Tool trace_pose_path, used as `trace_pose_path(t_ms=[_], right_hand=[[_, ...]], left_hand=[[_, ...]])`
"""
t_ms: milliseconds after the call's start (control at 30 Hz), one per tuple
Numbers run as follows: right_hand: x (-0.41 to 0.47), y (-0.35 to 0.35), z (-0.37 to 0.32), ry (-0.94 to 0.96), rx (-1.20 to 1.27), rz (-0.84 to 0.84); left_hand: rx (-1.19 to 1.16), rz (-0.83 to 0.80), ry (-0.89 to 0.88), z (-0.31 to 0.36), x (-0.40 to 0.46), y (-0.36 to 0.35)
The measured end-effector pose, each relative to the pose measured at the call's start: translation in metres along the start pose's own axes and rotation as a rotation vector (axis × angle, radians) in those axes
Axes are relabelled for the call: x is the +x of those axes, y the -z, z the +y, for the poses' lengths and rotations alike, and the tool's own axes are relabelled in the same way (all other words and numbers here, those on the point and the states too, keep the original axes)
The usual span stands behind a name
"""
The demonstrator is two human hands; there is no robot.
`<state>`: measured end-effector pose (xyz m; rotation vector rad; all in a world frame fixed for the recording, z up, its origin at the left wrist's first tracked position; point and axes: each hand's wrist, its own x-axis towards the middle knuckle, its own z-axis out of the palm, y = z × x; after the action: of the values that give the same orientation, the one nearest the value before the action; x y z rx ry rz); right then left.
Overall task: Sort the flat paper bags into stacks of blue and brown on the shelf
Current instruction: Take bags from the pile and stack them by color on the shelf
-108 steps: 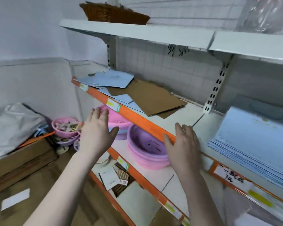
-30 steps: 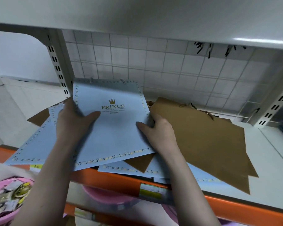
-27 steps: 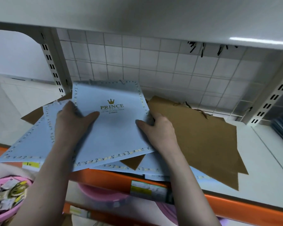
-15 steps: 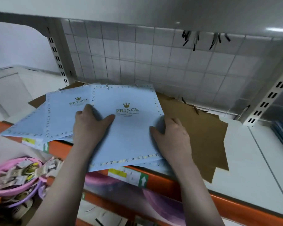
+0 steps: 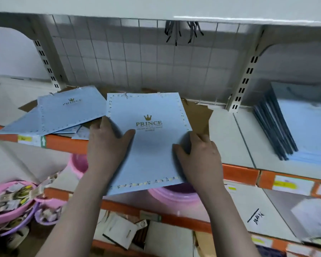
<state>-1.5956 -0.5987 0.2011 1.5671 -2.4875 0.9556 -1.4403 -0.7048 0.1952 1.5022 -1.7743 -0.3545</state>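
I hold a flat blue paper bag [image 5: 148, 143] printed "PRINCE" in front of the shelf, lifted off the pile. My left hand [image 5: 107, 145] grips its left edge, thumb on top. My right hand [image 5: 198, 156] grips its right edge. A second blue bag [image 5: 70, 110] lies on the mixed pile at the left, over more blue bags and brown corners. A brown bag [image 5: 198, 117] lies flat behind the held one. A neat blue stack [image 5: 304, 127] sits in the bay to the right.
The white shelf [image 5: 228, 138] has an orange front rail [image 5: 239, 173] and a slotted upright [image 5: 243, 86]. Below are pink basins [image 5: 174, 193], a basin of small packets [image 5: 9, 203] and loose cards. Another shelf hangs close overhead.
Both hands have drawn the top blue bag right and toward me, off the pile. The second blue bag and the brown bag behind are now more exposed.
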Motion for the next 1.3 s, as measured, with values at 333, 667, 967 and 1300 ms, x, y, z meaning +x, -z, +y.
trace_pose_path(t_ms=[333, 667, 967, 1300], right_hand=[[-0.061, 0.077, 0.075, -0.093, -0.06, 0.104], [-0.052, 0.169, 0.224, -0.125, -0.046, 0.21], [-0.029, 0.247, 0.37, -0.077, -0.031, 0.208], [0.001, 0.248, 0.402, -0.106, 0.056, 0.047]], left_hand=[[-0.096, -0.089, -0.032, 0.086, -0.092, -0.01], [-0.143, -0.071, -0.175, 0.233, -0.15, -0.094], [-0.115, -0.108, -0.152, 0.364, -0.202, -0.186], [0.001, -0.053, -0.169, 0.383, -0.191, -0.215]])
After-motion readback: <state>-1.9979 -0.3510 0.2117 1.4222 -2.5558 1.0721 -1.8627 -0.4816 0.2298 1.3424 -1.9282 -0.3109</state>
